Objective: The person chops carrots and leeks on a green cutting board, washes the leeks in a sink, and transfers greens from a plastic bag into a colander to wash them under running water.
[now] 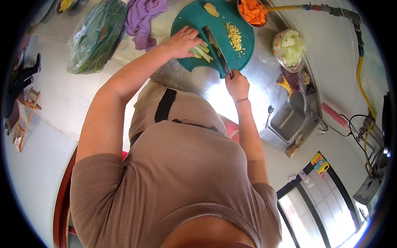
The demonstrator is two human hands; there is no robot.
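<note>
My left hand presses on several pale green stalks, perhaps scallion or celery, lying on a round teal cutting board. The handle of a kitchen knife is gripped in my right hand at the board's near edge. Its blade lies just right of the cut ends of the stalks, and a small gap seems to part them. Finely chopped pale yellow pieces, perhaps ginger or garlic, form a heap right of the blade. A peeled yellowish piece rests near the board's far edge.
A bowl of cut carrots touches or overlaps the board's far right edge. Farther right stands a bowl of pale green chunks. A purple cloth and a plastic bag of greens lie to the left. A sink is at right.
</note>
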